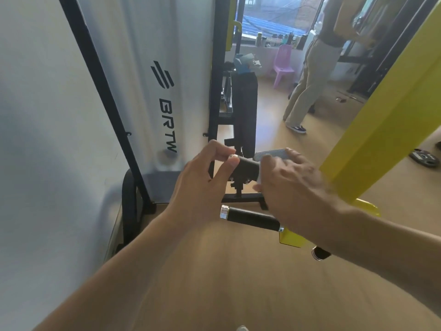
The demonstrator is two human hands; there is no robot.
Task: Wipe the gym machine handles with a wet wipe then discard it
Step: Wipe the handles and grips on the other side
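Beside the white shroud [152, 75] you are pinching the upper handle's [247, 167] end with your left hand [202, 185] while your right hand [291, 182] is rubbing a barely visible wipe [260, 179] along it, lower handle [253, 218] seemingly still waiting, discarding undone

A pale wall [35, 115] fills the left side. The floor [238, 271] is light wood-toned. At the back, daylight comes through a window [274, 17] above a sill [274, 44] crowded with bottles, with a pink plastic chair [282, 64] below. A person [312, 75] in beige trousers stands nearby.
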